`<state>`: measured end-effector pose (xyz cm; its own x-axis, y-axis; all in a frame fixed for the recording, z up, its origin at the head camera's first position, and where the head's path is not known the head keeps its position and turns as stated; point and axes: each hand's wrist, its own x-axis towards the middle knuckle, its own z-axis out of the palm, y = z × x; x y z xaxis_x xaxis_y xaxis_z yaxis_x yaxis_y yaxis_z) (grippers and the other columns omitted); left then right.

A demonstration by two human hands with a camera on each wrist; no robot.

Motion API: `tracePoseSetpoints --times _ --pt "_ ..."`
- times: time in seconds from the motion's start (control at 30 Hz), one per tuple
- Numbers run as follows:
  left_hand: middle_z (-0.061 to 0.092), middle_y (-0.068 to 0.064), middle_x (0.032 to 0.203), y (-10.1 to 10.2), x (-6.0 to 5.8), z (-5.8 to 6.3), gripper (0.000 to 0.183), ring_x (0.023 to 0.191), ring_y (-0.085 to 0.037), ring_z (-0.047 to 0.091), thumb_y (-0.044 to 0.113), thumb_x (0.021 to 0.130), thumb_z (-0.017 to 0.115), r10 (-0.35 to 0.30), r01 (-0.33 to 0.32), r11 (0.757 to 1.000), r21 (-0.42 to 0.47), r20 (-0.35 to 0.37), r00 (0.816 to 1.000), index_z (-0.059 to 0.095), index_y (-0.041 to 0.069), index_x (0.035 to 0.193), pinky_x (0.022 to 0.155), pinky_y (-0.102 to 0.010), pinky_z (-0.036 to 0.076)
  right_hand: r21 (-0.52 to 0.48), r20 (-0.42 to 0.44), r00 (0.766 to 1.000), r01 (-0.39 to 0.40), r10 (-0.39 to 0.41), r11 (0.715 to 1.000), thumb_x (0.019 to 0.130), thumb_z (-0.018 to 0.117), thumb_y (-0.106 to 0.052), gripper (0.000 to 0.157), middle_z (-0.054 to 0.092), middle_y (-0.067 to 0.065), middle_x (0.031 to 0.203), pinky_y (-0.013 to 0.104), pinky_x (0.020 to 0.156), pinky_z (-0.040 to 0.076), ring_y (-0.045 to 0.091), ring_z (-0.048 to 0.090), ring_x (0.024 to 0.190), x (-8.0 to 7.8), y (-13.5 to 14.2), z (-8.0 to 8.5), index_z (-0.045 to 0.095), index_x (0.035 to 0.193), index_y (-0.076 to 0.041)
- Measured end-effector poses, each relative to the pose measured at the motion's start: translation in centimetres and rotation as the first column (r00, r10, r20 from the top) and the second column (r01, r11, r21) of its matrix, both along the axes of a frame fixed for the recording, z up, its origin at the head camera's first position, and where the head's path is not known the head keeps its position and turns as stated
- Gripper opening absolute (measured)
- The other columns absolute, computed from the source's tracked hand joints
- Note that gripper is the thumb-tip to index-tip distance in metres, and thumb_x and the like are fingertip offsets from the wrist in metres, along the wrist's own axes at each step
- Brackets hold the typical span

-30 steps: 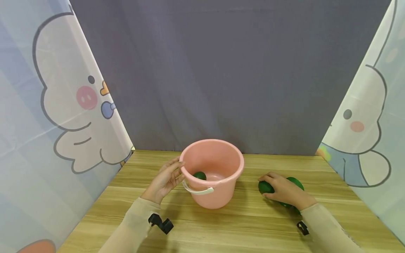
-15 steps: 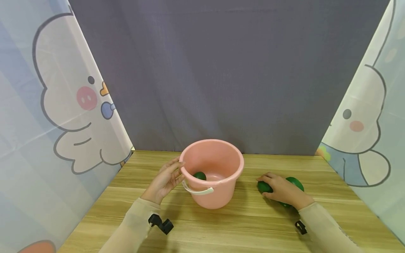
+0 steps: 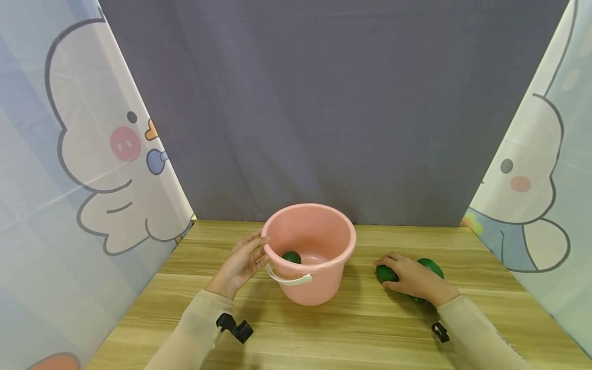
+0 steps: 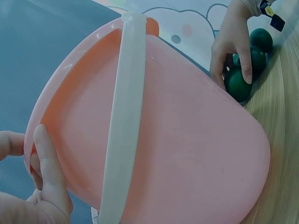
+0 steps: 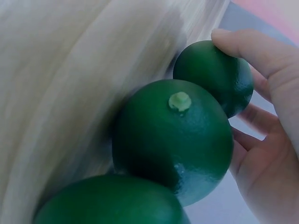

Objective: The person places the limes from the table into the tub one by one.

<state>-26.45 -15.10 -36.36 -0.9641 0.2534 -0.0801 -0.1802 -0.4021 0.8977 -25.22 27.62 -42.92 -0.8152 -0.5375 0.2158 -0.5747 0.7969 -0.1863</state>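
Note:
A pink bucket (image 3: 314, 288) with a white handle (image 3: 289, 280) stands on the wooden table, and one green lime (image 3: 292, 256) lies inside it. My left hand (image 3: 242, 264) holds the bucket's left rim; in the left wrist view the rim runs between thumb and fingers. To the right of the bucket, my right hand (image 3: 413, 280) grips a lime (image 5: 210, 70) low over the tabletop, thumb on one side and fingers on the other. Right behind it in the right wrist view are a second lime (image 5: 173, 140) with a pale stem nub and a third lime (image 5: 112, 200).
The wooden tabletop (image 3: 361, 334) ends at a grey curtain (image 3: 324, 103) at the back. Printed cloth with cartoon figures hangs at the left (image 3: 83, 154) and right. Black camera mounts sit on both wrists.
My right hand has shifted slightly to the left with the lime in its grip, then stayed almost still. The left hand and the bucket have kept their place.

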Motion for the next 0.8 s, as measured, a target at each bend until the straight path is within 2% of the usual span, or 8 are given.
tracePoseSetpoints --times 0.57,0.8 --pt "0.054 -0.009 0.125 0.0 0.2 0.3 0.052 0.08 -0.007 0.062 0.008 0.101 0.056 0.0 0.0 1.0 0.003 -0.007 1.0 0.039 0.007 0.151 0.067 -0.016 0.056 -0.007 -0.003 1.0 -0.02 0.02 1.0 0.087 0.079 -0.02 0.047 0.06 0.015 0.123 0.042 0.081 0.059 0.031 0.064 0.105 0.1 -0.4 1.6 0.063 0.127 -0.003" --pt "0.055 -0.01 0.124 0.0 0.2 0.3 0.052 0.08 -0.007 0.062 0.008 0.101 0.057 0.004 -0.004 1.0 0.0 0.001 1.0 0.04 0.007 0.15 0.066 -0.016 0.057 0.006 -0.031 0.999 -0.021 0.021 1.0 0.087 0.08 -0.019 0.047 0.06 0.015 0.124 0.041 0.08 0.059 0.031 0.064 0.104 0.3 -0.4 2.3 0.063 0.128 -0.004"
